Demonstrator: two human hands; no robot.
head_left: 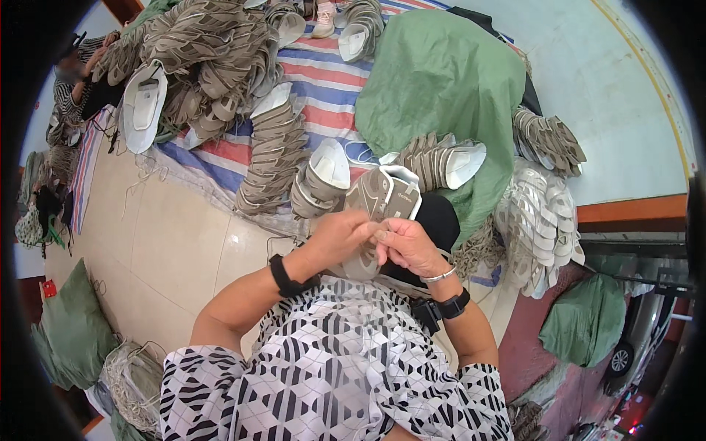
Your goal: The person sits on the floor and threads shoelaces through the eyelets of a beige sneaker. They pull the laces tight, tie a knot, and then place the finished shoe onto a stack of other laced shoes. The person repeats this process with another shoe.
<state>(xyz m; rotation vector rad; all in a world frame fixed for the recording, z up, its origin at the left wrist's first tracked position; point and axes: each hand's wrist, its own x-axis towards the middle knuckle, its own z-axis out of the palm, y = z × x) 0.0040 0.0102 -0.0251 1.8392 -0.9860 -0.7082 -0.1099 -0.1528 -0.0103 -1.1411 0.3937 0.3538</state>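
My left hand [343, 237] and my right hand [413, 247] meet in front of my lap, fingertips pinched close together. What they pinch, if anything, is too small to make out. Just beyond and partly behind them lies a taupe shoe upper [368, 192] with a white lining, its lower part covered by my hands. Left of it stands a short stack of nested shoe uppers [316, 192], and to its right another row of uppers [434, 163]. A white lace [358, 153] loops on the striped sheet behind.
A striped plastic sheet [323, 87] covers the floor ahead, with a large heap of uppers [209, 55] at left and a tall stack [271, 158] nearer. A green sack [434, 81] lies right, beside bundled pale pieces [539, 228]. Another person [77, 84] sits far left.
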